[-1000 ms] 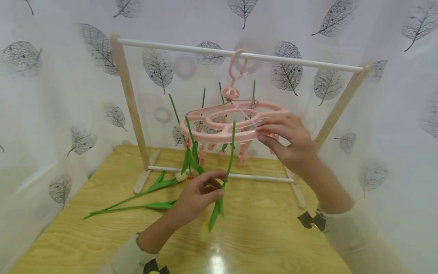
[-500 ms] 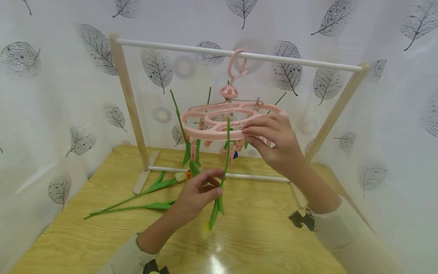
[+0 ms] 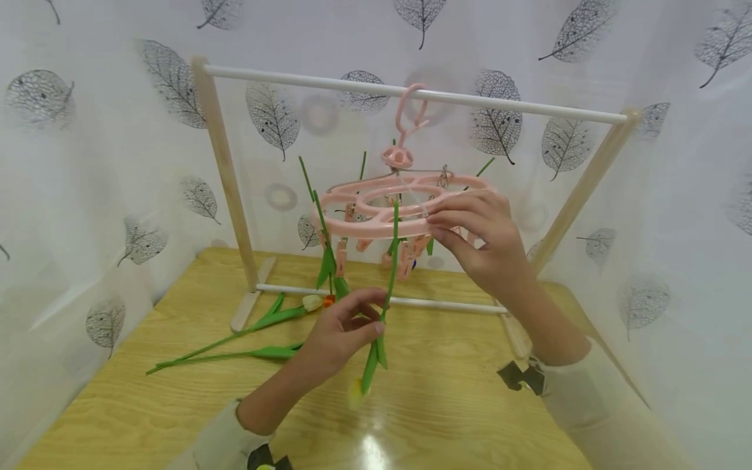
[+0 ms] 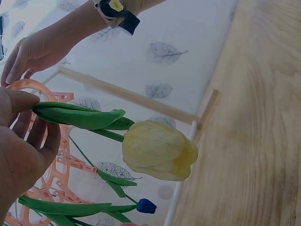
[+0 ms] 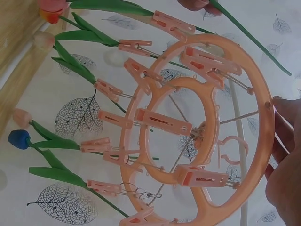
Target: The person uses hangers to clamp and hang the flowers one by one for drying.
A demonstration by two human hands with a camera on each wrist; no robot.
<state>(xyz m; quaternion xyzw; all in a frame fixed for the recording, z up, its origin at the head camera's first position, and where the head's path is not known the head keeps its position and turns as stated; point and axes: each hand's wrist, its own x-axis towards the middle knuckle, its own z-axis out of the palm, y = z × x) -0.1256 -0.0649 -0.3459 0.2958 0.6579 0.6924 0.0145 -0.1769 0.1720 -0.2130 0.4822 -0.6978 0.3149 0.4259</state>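
In the head view the left hand (image 3: 346,329) pinches the green stem of a yellow tulip (image 3: 356,393), its bloom hanging downward; the left wrist view shows this yellow bloom (image 4: 160,150) close up. The right hand (image 3: 478,235) holds the near right rim of a pink clip hanger (image 3: 376,228), which hangs by its hook from a white rod (image 3: 329,83). Seen in the right wrist view, several tulips are gripped by the hanger's clips, among them a blue one (image 5: 19,139), while other clips, such as one near the middle (image 5: 164,122), hold nothing.
Two tulips lie on the wooden table (image 3: 446,391) at the left, one with a white bloom (image 3: 313,302). Wooden posts (image 3: 226,176) carry the rod, and a lower white bar (image 3: 440,304) runs between them. A leaf-print curtain (image 3: 675,196) stands behind.
The hanger has turned, shifting its clipped stems, and the right hand on its rim has moved left overall, then slightly back right. The left hand with the yellow tulip has stayed nearly still.
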